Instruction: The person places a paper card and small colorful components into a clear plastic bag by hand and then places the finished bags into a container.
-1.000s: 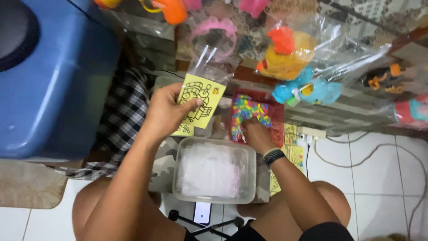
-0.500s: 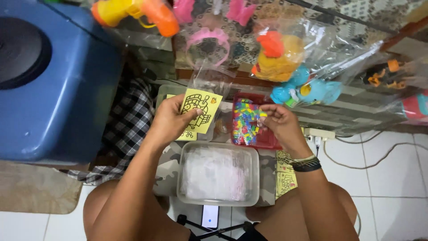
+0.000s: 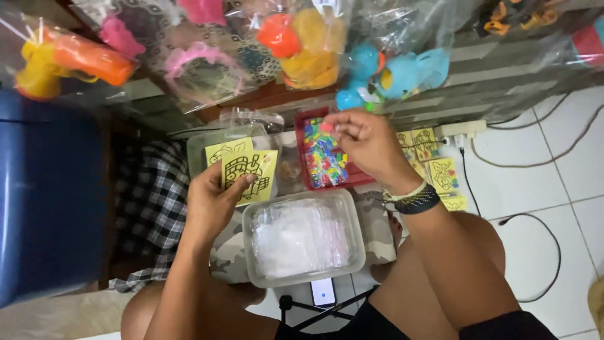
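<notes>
My left hand (image 3: 214, 201) holds a yellow picture card (image 3: 250, 171) inside a clear plastic sleeve (image 3: 255, 123), thumb pressed on its lower edge. My right hand (image 3: 368, 141) hovers above a red tray (image 3: 309, 119) full of small coloured pieces (image 3: 324, 165) and pinches a small pink piece (image 3: 326, 127) between its fingertips. A dark beaded band is on that wrist. In front of both hands sits a clear plastic tub (image 3: 303, 238) stuffed with clear bags.
More yellow cards (image 3: 440, 170) lie right of the tray by a white power strip (image 3: 462, 129). Bagged plastic toys (image 3: 302, 38) hang at the top. A blue bin (image 3: 44, 195) stands left, a checked cloth (image 3: 148, 208) beside it. A phone (image 3: 323, 291) on a tripod sits between my knees.
The view has tilted and shifted. My right hand rose out of the red tray with a small piece pinched in its fingers. The left hand lowered the card slightly.
</notes>
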